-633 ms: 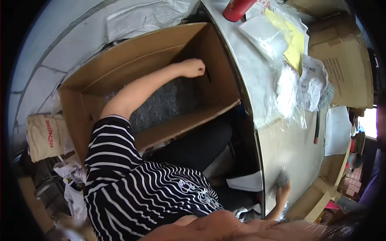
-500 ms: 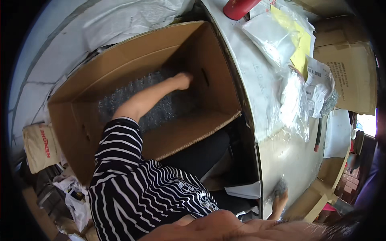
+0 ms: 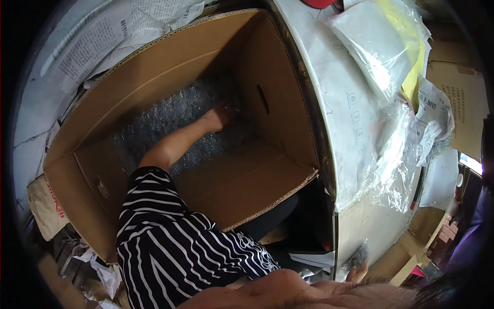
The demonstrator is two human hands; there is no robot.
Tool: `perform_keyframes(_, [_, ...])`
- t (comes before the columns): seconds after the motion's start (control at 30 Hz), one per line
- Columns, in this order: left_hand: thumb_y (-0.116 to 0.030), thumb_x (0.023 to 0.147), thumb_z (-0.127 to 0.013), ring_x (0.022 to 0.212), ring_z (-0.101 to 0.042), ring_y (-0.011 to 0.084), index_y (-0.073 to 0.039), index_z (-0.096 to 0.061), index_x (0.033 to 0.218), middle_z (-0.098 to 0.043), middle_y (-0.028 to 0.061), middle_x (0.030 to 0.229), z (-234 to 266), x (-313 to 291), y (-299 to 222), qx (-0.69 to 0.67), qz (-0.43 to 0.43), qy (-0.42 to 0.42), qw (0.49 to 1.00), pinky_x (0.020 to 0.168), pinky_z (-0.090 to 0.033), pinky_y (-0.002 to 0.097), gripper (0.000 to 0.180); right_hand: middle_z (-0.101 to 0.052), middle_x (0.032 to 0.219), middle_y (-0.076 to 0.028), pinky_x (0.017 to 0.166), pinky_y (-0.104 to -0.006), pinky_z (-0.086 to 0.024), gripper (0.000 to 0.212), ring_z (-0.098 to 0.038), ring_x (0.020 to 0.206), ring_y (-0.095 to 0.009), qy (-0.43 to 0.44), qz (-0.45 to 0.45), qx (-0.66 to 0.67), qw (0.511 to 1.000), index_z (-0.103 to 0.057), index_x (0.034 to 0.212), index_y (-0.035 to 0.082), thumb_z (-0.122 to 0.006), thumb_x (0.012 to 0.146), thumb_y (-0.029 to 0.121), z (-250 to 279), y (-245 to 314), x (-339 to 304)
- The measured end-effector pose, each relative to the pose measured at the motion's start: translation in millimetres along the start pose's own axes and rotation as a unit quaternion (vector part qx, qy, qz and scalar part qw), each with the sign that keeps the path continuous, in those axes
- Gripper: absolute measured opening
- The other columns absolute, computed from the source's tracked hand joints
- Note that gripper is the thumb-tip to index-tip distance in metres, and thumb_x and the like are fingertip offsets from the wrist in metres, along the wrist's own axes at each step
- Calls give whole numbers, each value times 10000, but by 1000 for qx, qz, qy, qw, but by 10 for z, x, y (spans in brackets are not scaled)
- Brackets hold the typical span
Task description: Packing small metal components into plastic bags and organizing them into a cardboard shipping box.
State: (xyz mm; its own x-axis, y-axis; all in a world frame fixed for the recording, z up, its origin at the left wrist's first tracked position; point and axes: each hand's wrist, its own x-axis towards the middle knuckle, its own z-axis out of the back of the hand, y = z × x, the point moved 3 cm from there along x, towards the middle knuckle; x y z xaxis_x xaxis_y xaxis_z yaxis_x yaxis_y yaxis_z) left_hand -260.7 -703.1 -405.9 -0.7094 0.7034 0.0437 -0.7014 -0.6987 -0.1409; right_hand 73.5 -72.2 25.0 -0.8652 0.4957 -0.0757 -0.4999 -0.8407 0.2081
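Note:
My left hand (image 3: 218,118) is down inside a large open cardboard box (image 3: 267,170), over a layer of clear plastic-wrapped dark packets (image 3: 164,116) along its bottom. Its fingers point toward the box's right wall and look bent in the shadow; what they hold, if anything, does not show. At the lower right, my right hand (image 3: 358,271) rests on the bare metal tabletop (image 3: 368,224), closed on a small dark grey bundle (image 3: 360,254) that looks wrapped in clear plastic.
On the table to the right lie clear plastic bags (image 3: 396,149), yellow paper (image 3: 416,67) and a red object (image 3: 318,2) at the far edge. Another cardboard box (image 3: 457,103) stands beyond. Printed sheets (image 3: 103,46) lie behind the open box, and a brown paper sack (image 3: 45,208) is at its left.
My left hand has gone from near the box's right wall down and left onto the packets. My right hand stays on the table with the bundle. The view has shifted closer over the box.

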Motion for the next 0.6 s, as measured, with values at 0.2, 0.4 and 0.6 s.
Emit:
perform_keyframes(0.2, [-210,862,-492,1192,-532,327,-23,-622,1201,-601,185,1230,-401,361,-48,11,131,19,991,1093,-297,537,409,-501,1344,-252,1086,-409,-322,628,-465,1261,-356,37,-33,-65,997,-414,1381,-70,-533,768,-2,27,464,32])
perform_keyframes(0.4, [-187,871,-460,1179,-530,380,-19,-728,986,-590,211,1256,-244,468,-111,141,-55,-8,988,1109,-278,565,337,-521,1321,-255,1074,-382,-340,594,-488,1249,-356,16,-15,-142,990,-427,1363,-87,-576,793,-12,60,428,-26])
perform_keyframes(0.6, [-247,847,-489,1360,-353,382,9,-557,1290,-525,229,1343,-506,588,41,6,-34,205,978,1145,-191,588,515,-521,1328,-282,1089,-438,-329,609,-483,1257,-410,26,-25,-43,998,-418,1379,-74,-510,781,-1,4,642,-9])
